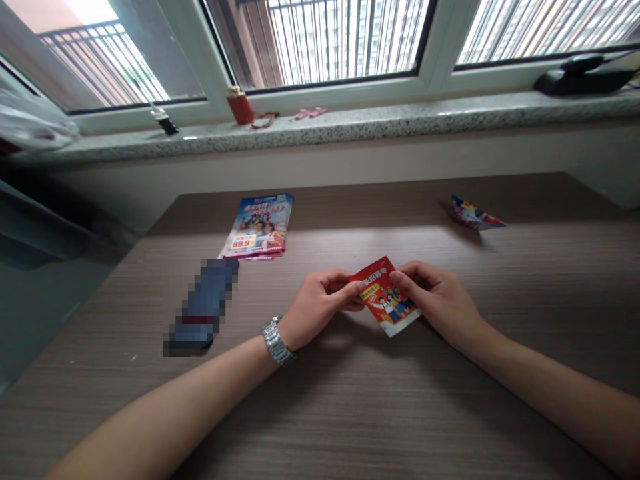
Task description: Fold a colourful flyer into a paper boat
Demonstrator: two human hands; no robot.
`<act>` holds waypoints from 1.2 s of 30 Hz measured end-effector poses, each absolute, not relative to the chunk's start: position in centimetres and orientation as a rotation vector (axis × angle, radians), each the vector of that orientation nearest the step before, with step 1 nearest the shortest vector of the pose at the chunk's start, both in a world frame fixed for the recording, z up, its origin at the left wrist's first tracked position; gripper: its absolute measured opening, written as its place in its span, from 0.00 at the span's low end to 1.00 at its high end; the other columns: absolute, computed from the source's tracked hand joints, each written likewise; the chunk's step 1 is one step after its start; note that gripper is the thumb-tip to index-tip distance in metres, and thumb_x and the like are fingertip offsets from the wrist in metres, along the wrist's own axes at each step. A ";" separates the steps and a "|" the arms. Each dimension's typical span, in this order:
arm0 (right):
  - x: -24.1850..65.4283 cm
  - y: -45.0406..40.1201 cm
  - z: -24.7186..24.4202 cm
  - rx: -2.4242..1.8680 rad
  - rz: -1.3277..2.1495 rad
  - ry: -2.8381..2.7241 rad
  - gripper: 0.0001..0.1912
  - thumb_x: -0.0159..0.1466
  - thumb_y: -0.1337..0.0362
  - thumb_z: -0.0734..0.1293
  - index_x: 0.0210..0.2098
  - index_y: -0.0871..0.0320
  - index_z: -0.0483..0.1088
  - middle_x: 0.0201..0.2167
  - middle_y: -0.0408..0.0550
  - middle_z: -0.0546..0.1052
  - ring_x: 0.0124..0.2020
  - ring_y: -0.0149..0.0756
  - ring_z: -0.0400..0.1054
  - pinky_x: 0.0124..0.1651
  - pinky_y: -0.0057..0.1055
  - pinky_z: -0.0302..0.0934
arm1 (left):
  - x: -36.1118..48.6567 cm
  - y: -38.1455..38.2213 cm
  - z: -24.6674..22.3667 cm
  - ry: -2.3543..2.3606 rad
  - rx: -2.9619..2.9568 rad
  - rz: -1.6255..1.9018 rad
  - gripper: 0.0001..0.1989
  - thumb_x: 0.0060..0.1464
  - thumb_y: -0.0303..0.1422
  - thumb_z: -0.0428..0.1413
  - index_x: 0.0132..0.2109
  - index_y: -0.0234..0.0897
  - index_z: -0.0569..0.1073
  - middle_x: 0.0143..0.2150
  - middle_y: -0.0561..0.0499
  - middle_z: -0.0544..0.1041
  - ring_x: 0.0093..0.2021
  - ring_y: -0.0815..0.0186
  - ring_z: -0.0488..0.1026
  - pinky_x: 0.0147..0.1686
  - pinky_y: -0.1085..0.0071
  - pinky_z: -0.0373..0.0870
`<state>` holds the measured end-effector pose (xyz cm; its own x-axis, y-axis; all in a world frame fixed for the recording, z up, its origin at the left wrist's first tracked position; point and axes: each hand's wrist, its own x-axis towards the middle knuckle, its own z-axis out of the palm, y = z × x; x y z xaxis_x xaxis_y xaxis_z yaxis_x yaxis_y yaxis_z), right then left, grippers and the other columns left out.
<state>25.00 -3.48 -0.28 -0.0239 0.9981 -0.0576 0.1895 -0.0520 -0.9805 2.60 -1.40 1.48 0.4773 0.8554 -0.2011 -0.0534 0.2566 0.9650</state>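
A small red square of printed paper point(387, 303), with cartoon figures and a white lower edge, is held tilted just over the table. My left hand point(327, 300) pinches its left corner between thumb and fingers; a metal watch is on that wrist. On the opposite side, my right hand point(433, 293) grips the upper right edge, thumb on top. The fingers behind the paper are partly hidden. Whether the paper is folded in layers I cannot tell for sure.
A stack of flyers point(260, 227) lies at the back left of the brown table point(320, 413). Before it rests a dark pixelated object point(203, 307). A folded paper piece point(475, 215) stands at the back right. An orange lighter-like item point(240, 105) is on the stone windowsill point(380, 127).
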 end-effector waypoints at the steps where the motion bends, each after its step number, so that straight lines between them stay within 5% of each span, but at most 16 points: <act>1: 25.0 -3.5 -0.3 -1.376 1.174 -1.340 0.18 0.62 0.47 0.70 0.33 0.56 0.76 0.26 0.45 0.78 0.26 0.34 0.69 0.28 0.29 0.64 | 2.6 -1.4 1.5 0.881 1.140 0.741 0.17 0.56 0.40 0.65 0.45 0.29 0.79 0.43 0.43 0.82 0.37 0.67 0.80 0.39 0.74 0.79; 12: 24.7 -3.7 0.0 -1.383 1.133 -1.352 0.18 0.62 0.47 0.70 0.33 0.56 0.76 0.26 0.46 0.79 0.25 0.35 0.69 0.27 0.29 0.63 | 2.8 -1.3 1.6 0.914 1.126 0.811 0.16 0.52 0.39 0.67 0.40 0.29 0.80 0.40 0.45 0.83 0.35 0.67 0.80 0.38 0.73 0.80; 23: 24.6 -3.8 0.1 -1.400 1.089 -1.346 0.19 0.62 0.46 0.69 0.32 0.57 0.75 0.25 0.46 0.77 0.24 0.34 0.67 0.26 0.28 0.62 | 2.7 -1.2 0.7 0.798 1.031 0.769 0.22 0.59 0.44 0.61 0.51 0.30 0.78 0.46 0.40 0.82 0.44 0.62 0.81 0.45 0.70 0.78; 36: 24.8 -3.9 0.2 -1.418 1.139 -1.333 0.19 0.62 0.46 0.70 0.34 0.56 0.75 0.27 0.46 0.79 0.26 0.35 0.70 0.27 0.29 0.64 | 2.4 -1.2 1.9 0.930 1.206 0.858 0.18 0.55 0.43 0.64 0.38 0.29 0.76 0.32 0.45 0.82 0.32 0.66 0.80 0.36 0.74 0.79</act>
